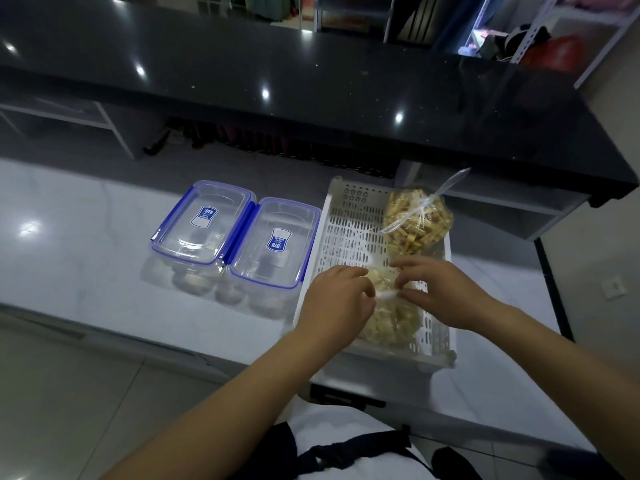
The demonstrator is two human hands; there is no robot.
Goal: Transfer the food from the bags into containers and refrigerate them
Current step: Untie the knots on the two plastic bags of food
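Observation:
A white slotted basket (349, 216) stands on the pale counter and holds two clear bags of food. The far bag (417, 220), tied at its top, is full of brownish-yellow pieces. The near bag (391, 320) holds pale yellow pieces. My left hand (337, 303) and my right hand (440, 289) both pinch the twisted knot of the near bag between their fingertips. To the left of the basket sit two clear containers, the left container (204, 223) and the right container (277, 242), with blue-clipped lids shut.
A black glossy upper counter (311, 91) runs across the back, overhanging the pale counter (86, 237). Open shelves lie beneath it. The pale counter's front edge is close to my body. A tiled floor shows at lower left.

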